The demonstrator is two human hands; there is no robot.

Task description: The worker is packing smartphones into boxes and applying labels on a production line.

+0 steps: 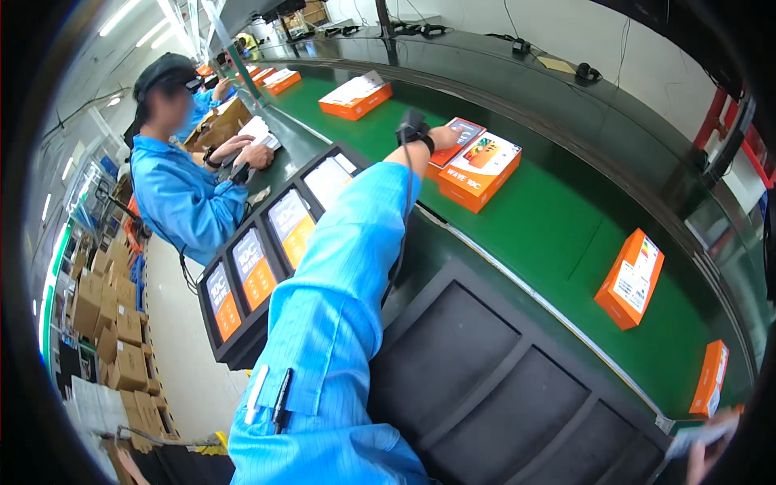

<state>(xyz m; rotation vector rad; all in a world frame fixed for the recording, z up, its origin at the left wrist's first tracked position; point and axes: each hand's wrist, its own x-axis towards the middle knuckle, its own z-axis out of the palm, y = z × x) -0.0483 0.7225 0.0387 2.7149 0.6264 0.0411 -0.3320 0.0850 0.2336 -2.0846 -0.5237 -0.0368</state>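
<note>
Potentially, a careless push by the left hand (442, 138), grip unclear, skews the red-topped box (465, 139); right hand's state unclear.

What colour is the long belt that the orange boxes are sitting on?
Green: the belt shows best in the head view.

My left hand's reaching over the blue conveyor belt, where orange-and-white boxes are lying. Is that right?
Not quite: the head view shows a green conveyor belt, not blue. Your left hand reaches over it, and orange-and-white boxes lie there.
</note>
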